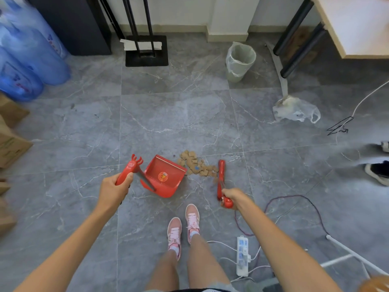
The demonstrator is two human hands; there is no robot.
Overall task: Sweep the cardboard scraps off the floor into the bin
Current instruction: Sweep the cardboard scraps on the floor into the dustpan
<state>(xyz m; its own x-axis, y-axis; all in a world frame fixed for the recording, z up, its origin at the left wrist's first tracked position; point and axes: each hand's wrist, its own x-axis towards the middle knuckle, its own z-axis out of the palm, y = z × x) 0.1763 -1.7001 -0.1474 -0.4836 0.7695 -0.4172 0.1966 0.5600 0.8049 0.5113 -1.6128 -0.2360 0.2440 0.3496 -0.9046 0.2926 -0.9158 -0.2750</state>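
I stand on grey marble-veined floor tiles (pixel 172 114). My left hand (pixel 114 189) curls tight round the red comb-topped handle (pixel 128 171) of the red plastic dustpan (pixel 166 175). The heap of small brown cardboard scraps (pixel 197 165) lies just right of the dustpan's mouth. Right of that heap, my right hand (pixel 230 197) is wrapped round the red broom (pixel 221 175). The pale round bin (pixel 240 60), lined with a clear bag, stands well beyond the dustpan, near the white wall (pixel 189 9). The dustpan's round gold sticker (pixel 163 176) is too blurred to read

text: none legible | dustpan sticker (pixel 162 176): blurred | box print (pixel 9 153): blurred
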